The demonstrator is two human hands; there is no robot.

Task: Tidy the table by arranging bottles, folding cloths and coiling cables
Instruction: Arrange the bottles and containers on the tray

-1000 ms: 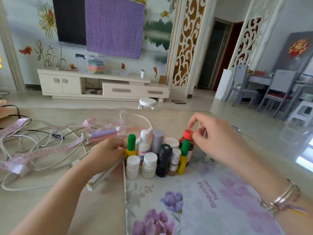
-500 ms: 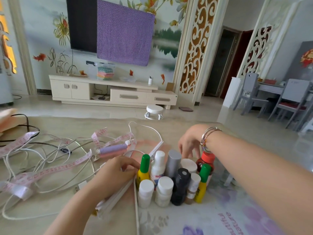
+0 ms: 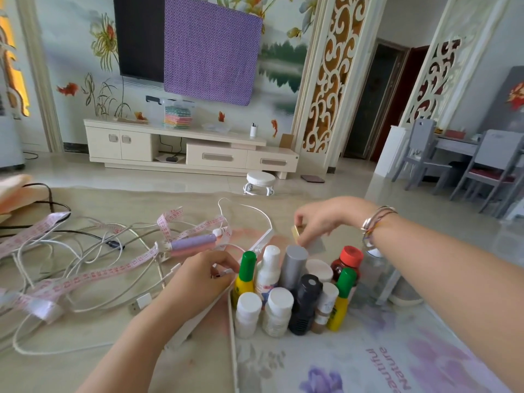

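Now lifted behind the bottles at frame centre: right hand, pinching a small gold-capped bottle. Left hand pinching a cable end. Best set upright beside the cluster, gently, toppling none.

Bottles cluster on the table, tangled cables to their left.

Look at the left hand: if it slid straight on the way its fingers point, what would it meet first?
The left hand points right, toward the bottle cluster. It would likely first meet the yellow bottle with the green cap, just beyond its fingertips, though the depth is unclear.
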